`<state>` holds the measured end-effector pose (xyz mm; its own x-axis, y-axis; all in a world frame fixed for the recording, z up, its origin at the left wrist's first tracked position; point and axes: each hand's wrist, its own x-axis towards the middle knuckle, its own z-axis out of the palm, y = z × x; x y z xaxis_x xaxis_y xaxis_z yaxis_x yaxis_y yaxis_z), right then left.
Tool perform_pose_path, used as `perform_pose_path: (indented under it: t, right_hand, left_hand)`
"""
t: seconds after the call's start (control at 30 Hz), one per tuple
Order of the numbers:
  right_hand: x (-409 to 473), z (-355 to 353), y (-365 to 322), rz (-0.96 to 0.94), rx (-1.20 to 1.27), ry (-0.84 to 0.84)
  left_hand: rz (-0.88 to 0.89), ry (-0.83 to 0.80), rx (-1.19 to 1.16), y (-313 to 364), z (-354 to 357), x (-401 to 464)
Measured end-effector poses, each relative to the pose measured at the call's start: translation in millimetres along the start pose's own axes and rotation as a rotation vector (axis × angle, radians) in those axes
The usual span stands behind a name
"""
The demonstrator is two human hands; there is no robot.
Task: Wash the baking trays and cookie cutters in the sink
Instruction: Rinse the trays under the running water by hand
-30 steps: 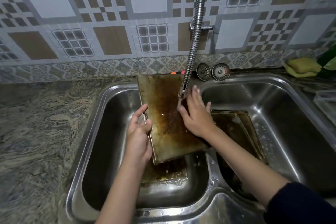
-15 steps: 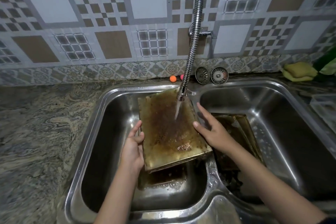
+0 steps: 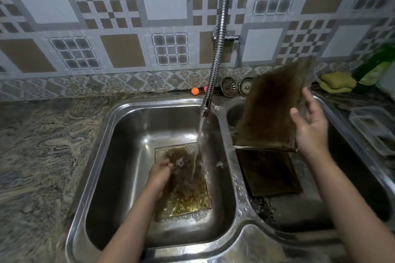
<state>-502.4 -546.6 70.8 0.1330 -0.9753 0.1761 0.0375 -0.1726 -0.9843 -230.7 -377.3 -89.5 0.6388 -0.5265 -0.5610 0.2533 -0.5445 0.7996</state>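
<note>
Water runs from the faucet (image 3: 204, 111) into the left basin of the double sink (image 3: 102, 156), and I place everything else by that spout. Straight below it a stained baking tray (image 3: 188, 186) lies flat on the basin floor, wet, with foam at its near edge. My left hand (image 3: 159, 174) is down on that tray's left edge, fingers bent over it; motion blur keeps me from telling whether I truly grip it. To the right of the spout, over the right basin, my right hand (image 3: 310, 126) holds a second brown tray (image 3: 271, 109) tilted up on end, thumb on its face and fingers behind its right edge. Under that one a third dark tray (image 3: 269, 173) leans in the right basin. Behind the spout two strainers (image 3: 229, 86) stand against the tiled wall, with a yellow sponge (image 3: 336, 81) far to the right.
</note>
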Motion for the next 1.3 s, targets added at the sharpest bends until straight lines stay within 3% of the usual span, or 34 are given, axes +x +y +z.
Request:
perform_pose_path:
  t: [0.13, 0.23, 0.3, 0.43, 0.57, 0.77, 1.03, 1.17, 1.3]
  right_hand:
    - [6, -17, 18, -0.053, -0.584, -0.16]
    - [2, -12, 55, -0.08, -1.091, -0.4]
    - [-5, -5, 79, -0.058, -1.263, -0.561]
    - [-17, 7, 120, 0.012, -1.385, -0.784]
    - [-17, 11, 139, 0.201, -1.219, -0.854]
    - [-21, 6, 129, 0.235, -0.938, -0.686]
    - [-43, 17, 100, 0.103, -0.711, -0.585]
    - [-60, 39, 76, -0.043, -0.583, -0.479]
    - [-76, 64, 62, -0.143, -0.583, -0.566]
  left_hand:
    - [-0.117, 0.008, 0.17, -33, -9, 28]
    - [-0.124, 0.017, 0.254, -39, -6, 28]
    - [-0.098, 0.073, 0.3, -44, -6, 28]
    - [-0.05, 0.147, 0.379, -58, -10, 36]
    - [-0.028, 0.164, 0.473, -72, -16, 45]
    - [0.078, 0.222, 0.53, -73, -20, 46]
    - [0.193, 0.252, 0.459, -26, -11, 8]
    - [0.346, 0.152, 0.435, -1, 0, -3]
    - [0.472, 0.109, 0.461, 22, 17, -19]
